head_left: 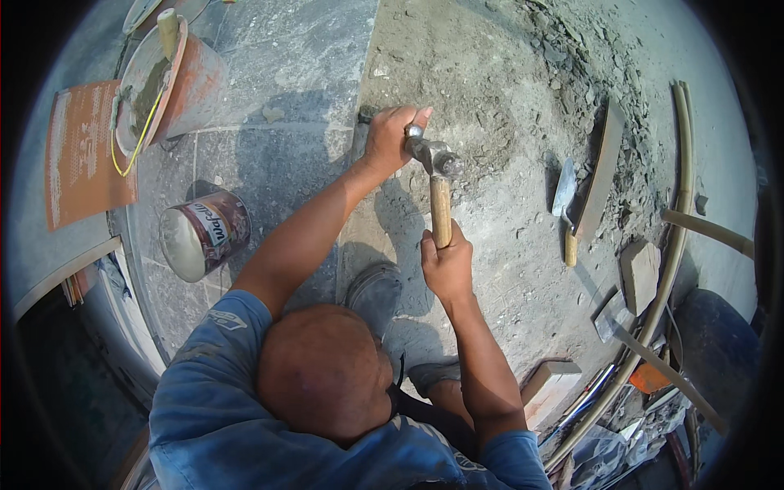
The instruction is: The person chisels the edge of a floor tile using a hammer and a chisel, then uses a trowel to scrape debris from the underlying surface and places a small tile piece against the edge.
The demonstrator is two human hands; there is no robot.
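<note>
My right hand is wrapped round the wooden handle of a hammer. The steel hammer head is beside my left hand, close to the round metal end of a chisel. My left hand is closed round this chisel, and its shaft is mostly hidden by the fingers. A dark end shows on the other side of the fist, by the edge of the grey tiles. Whether hammer and chisel touch, I cannot tell. Bare rough ground lies under both hands.
Left, a bucket holds mortar and a wooden-handled tool, near an orange sheet and a small pail. Right are a trowel, a board, rubble, a brick, a long-handled tool and a bent pole.
</note>
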